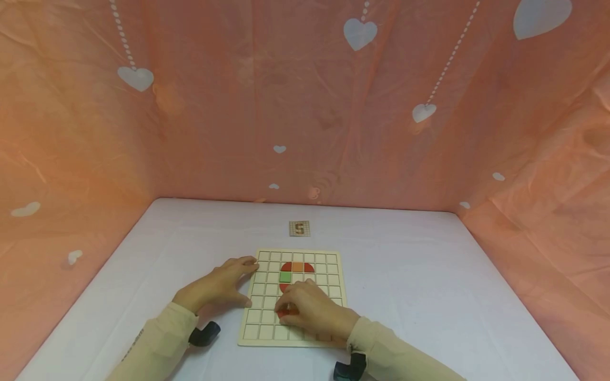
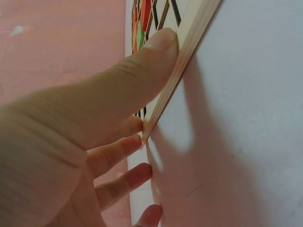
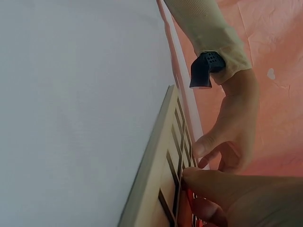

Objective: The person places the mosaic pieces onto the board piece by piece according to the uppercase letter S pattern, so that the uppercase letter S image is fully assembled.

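A wooden grid board (image 1: 250, 338) lies on the white table. Orange tile (image 1: 297, 267), green tile (image 1: 285, 277) and red tiles with rounded corners (image 1: 308, 268) sit in its cells. Over the lower middle of the grid, my right hand (image 1: 314, 311) pinches a red tile (image 1: 281, 314) between thumb and fingers; this tile is mostly covered. My left hand (image 1: 216, 286) rests at the board's left edge, fingers spread. In the left wrist view, its thumb (image 2: 161, 45) lies against the board's rim. The right hand covers part of the grid.
A small square card (image 1: 299, 228) with a brown S-like figure on a grid lies behind the board. Orange-pink cloth (image 1: 305, 116) with pale hearts surrounds the table at the back and sides. Dark devices (image 1: 205, 334) are strapped at both wrists.
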Demonstrator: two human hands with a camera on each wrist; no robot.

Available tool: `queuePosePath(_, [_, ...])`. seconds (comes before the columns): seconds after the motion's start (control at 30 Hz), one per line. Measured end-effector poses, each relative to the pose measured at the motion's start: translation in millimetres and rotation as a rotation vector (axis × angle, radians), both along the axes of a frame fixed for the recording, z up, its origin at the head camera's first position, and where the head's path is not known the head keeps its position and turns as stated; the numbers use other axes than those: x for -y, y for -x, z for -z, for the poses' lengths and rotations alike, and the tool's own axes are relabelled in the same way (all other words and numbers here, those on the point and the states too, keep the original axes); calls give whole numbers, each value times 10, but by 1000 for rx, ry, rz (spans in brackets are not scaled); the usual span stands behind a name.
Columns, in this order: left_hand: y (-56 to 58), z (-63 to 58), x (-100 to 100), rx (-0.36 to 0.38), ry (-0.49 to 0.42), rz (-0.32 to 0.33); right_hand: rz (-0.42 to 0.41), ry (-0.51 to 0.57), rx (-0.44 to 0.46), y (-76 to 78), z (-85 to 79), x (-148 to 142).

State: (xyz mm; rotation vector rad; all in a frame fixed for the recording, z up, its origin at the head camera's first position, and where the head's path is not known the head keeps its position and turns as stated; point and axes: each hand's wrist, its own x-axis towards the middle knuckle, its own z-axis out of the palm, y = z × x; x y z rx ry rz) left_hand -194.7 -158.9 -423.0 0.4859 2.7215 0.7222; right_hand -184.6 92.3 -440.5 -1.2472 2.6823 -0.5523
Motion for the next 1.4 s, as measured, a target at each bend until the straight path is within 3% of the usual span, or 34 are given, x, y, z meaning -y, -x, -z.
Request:
queuePosePath(0.47, [0, -15, -1, -2, 3, 8, -14, 16, 22, 19, -10, -23])
queuePosePath(0.67, [17, 20, 2, 4, 0, -9, -1, 79, 107, 19, -9, -48])
queuePosePath(1.03, [28, 44, -5, -1, 8, -10, 23, 244, 179, 85, -5, -115])
queuePosePath(1.4, [23, 29, -15, 11, -7, -12, 92, 318, 228, 149, -111, -234])
